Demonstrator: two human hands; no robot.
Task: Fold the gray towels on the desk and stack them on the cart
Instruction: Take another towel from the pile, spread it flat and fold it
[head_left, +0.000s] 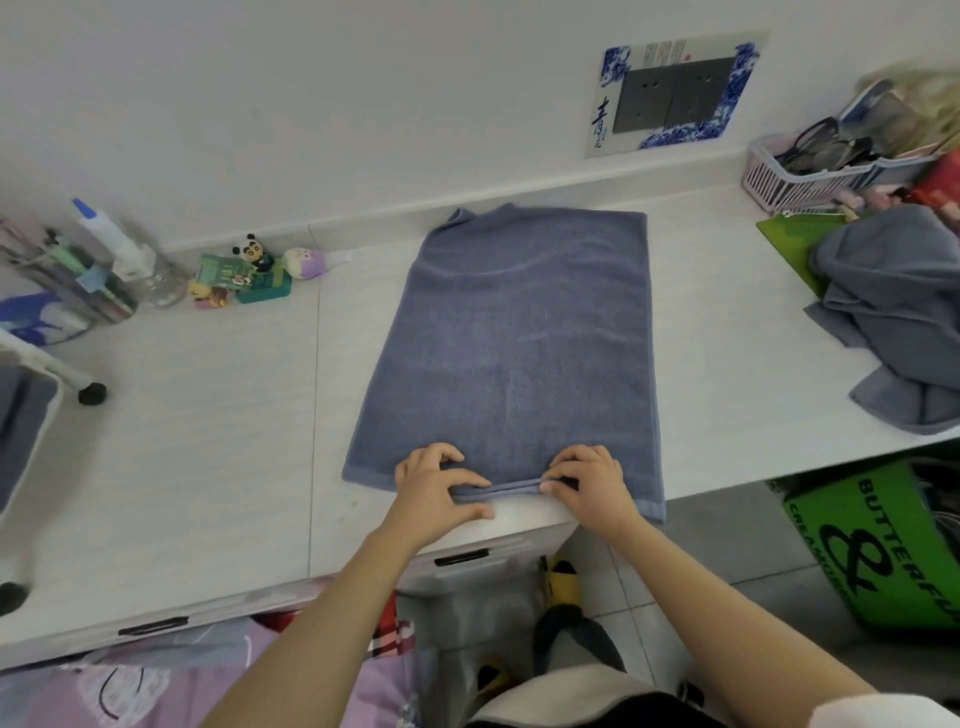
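A gray-blue towel (519, 343) lies spread flat on the white desk (208, 441), its long side running away from me. At its near hem, my left hand (434, 488) and my right hand (592, 486) sit side by side. Each pinches the near edge, which is lifted into a small fold between them. A second gray towel (893, 312) lies crumpled in a heap at the desk's right end. At the far left, part of a white cart (31, 415) shows with gray cloth on it.
Small toys and a green box (244, 275) stand by the wall at the left, next to a jar and a bottle (114, 244). A pink basket (821, 171) of odds and ends sits back right. A green bag (883, 540) stands on the floor under the desk's right end.
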